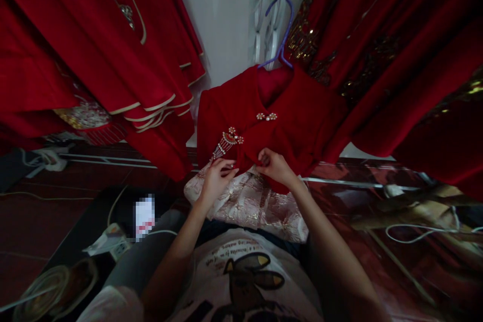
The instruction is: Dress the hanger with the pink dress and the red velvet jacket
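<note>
A short red jacket (237, 95) hangs before me on a purple hanger (281, 50), its lower part over a pale pink brocade cloth (256, 206) with gold pattern. Two jewelled clasps show on its front: a small pearl clasp (266, 116) near the neck and a larger fan-shaped brooch (231, 138) with hanging bead strands. My left hand (220, 180) pinches the jacket's lower front edge just below the brooch. On the other side of the opening, my right hand (276, 167) has its fingers curled closed on the front edge. What lies between the fingertips is partly hidden.
Red garments with pale trim (143, 75) hang at the left, and red ones with gold sequins (377, 60) at the right. On a black surface at lower left are a power strip (116, 241) and a clear plastic container (56, 287). Cords and brown scraps lie at right.
</note>
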Tool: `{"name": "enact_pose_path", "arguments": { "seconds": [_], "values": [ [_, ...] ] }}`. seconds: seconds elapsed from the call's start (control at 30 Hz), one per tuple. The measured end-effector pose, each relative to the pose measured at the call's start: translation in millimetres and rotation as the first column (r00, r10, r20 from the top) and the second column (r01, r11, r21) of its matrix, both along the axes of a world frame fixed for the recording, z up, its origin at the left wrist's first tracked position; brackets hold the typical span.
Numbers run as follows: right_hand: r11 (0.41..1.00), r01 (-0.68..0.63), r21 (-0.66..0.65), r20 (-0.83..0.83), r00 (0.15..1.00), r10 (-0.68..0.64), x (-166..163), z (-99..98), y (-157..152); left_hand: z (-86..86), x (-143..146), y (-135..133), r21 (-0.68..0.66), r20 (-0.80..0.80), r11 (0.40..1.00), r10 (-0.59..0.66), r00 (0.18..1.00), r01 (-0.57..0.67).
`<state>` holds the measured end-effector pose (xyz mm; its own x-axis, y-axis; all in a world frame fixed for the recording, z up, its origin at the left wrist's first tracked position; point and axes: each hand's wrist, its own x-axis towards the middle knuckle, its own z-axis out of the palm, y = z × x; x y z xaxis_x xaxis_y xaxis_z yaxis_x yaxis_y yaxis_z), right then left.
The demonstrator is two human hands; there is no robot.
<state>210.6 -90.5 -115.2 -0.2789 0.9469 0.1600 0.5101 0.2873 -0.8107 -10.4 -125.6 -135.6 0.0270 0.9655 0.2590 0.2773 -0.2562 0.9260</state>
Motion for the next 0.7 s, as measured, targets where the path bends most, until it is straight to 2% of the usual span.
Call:
{"name": "enact_pose_path", "arguments": {
  "seconds": [0.07, 0.17, 0.23, 0.33, 0.43, 0.5, 0.57, 0.7],
  "values": [
    [0.991, -0.105, -0.083, -0.081, 0.992, 0.099, 13.6, 10.5, -1.6, 0.1, -2.3, 1.0, 0.011, -0.013, 1.0, 0.024, 1.0, -0.024],
    [0.923, -0.274, -0.268, -0.212, 0.952, 0.221, 25.5, 27.1, -9.4, 1.5, 1.5, 1.7, -0.013, 0.067, 0.999, 0.039, 0.997, -0.038],
    [0.897, -0.323, -0.303, -0.256, 0.934, 0.25, 22.5, 31.8, -14.3, 2.2, 8.1, 1.2, -0.031, 0.103, 0.999, -0.006, 0.995, 0.009],
    [0.963, -0.224, -0.151, -0.187, 0.963, 0.195, 3.3, 25.1, -16.8, 0.7, 19.0, 0.6, -0.037, 0.093, 0.998, -0.054, 0.994, 0.058],
    [1.0, -0.022, -0.009, -0.122, 0.992, 0.021, -19.8, 11.1, -15.1, -3.0, 26.2, 1.7, 0.01, 0.039, 1.0, -0.027, 0.999, 0.027],
    [1.0, 0.023, -0.018, -0.139, 0.99, -0.025, -29.0, 4.7, -13.7, -4.9, 28.5, 2.9, 0.046, -0.01, 0.999, -0.005, 1.0, 0.006],
    [0.998, 0.006, -0.057, -0.172, 0.985, -0.016, -31.2, 2.6, -12.9, -6.0, 29.4, 3.8, 0.05, -0.026, 0.999, 0.014, 1.0, -0.012],
    [0.998, -0.011, -0.064, -0.196, 0.981, -0.002, -25.6, 4.2, -11.5, -7.6, 30.4, 3.3, 0.017, 0.025, 1.0, 0.011, 1.0, -0.011]
  ]
}}
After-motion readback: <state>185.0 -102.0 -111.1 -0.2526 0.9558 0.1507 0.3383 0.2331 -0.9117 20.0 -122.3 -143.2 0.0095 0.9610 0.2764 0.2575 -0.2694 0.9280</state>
